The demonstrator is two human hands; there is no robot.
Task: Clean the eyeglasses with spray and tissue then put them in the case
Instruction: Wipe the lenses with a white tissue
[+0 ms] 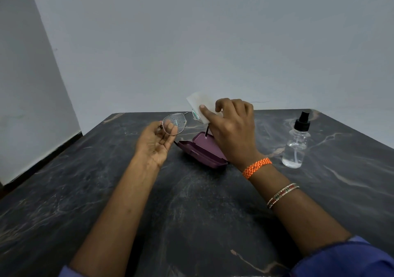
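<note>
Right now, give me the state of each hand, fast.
Left hand: holding the eyeglasses by the droplet-covered lens rim.
Right hand: pinching the tissue onto the other lens.

both forearms are bare from the wrist up to near the elbow. the left hand (156,140) wears nothing: no ring, band or watch shows on it or its wrist. the right hand (233,131) has an orange woven thread band (257,168), flecked with white, tied round the wrist. further up the right forearm sits a thin bangle (283,195) with silver edges and a red and dark pattern along its middle. blue-purple sleeves (349,257) show at the bottom edge, on the right arm and a sliver on the left.
</note>
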